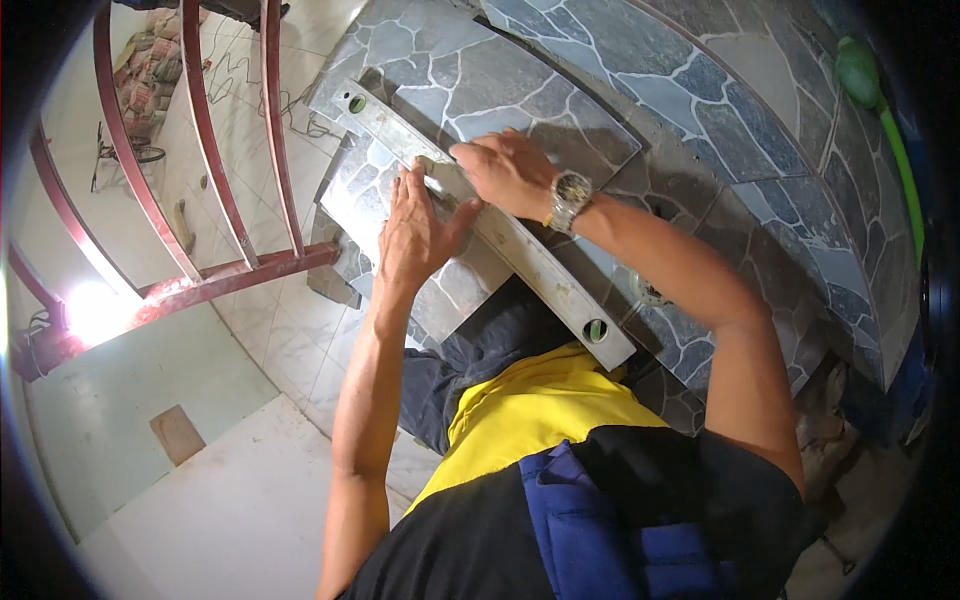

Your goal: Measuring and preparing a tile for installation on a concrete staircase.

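Note:
A long pale metal spirit level [545,270] lies slantwise across stone-patterned tiles, from the upper left down towards my waist. Round green vials show near both its ends. My right hand [508,175], with a watch on the wrist, is closed at the level's far edge, its fingers curled under and partly hidden. Beside the near edge, my left hand [415,228] lies flat, fingers stretched forward and thumb spread towards the level. Beneath that hand is a grey tile [455,300] with white joint lines; another patterned tile [500,80] lies beyond the level.
A red metal railing [225,278] stands at the left, with a glaring lamp [95,308] by it. Patterned slabs [740,130] rise in curved steps at the right, where a green hose [905,180] hangs. A bicycle [130,153] and stacked bags [150,75] are beyond the railing.

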The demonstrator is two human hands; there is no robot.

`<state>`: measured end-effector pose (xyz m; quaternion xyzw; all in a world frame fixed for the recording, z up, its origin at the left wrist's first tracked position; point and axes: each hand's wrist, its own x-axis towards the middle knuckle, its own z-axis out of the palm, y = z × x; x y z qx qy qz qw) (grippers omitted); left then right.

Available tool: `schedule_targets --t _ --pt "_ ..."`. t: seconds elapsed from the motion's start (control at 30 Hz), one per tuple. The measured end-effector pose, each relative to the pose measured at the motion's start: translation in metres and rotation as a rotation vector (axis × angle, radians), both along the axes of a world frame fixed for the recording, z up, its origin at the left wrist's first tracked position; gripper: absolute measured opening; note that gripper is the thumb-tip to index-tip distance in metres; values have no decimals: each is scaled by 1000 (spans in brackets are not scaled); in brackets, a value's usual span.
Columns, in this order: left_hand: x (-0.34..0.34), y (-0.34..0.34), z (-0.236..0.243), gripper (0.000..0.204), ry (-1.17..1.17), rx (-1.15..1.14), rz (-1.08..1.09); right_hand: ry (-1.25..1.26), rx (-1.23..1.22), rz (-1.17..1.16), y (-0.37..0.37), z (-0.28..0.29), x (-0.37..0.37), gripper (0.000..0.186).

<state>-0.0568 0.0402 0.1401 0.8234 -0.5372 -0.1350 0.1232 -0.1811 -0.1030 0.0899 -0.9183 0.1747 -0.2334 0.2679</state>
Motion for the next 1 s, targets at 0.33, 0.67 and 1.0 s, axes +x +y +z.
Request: schedule_targets --t 0.33,0.67,1.0 --pt "0 -1 11 96 104 89 84 89 -78 -18 -55 6 126 14" --pt "2 4 -5 98 119 50 88 154 -121 39 -57 3 113 15" --pt "3 1 -7 99 78 13 78 434 -52 214 26 69 -126 14"
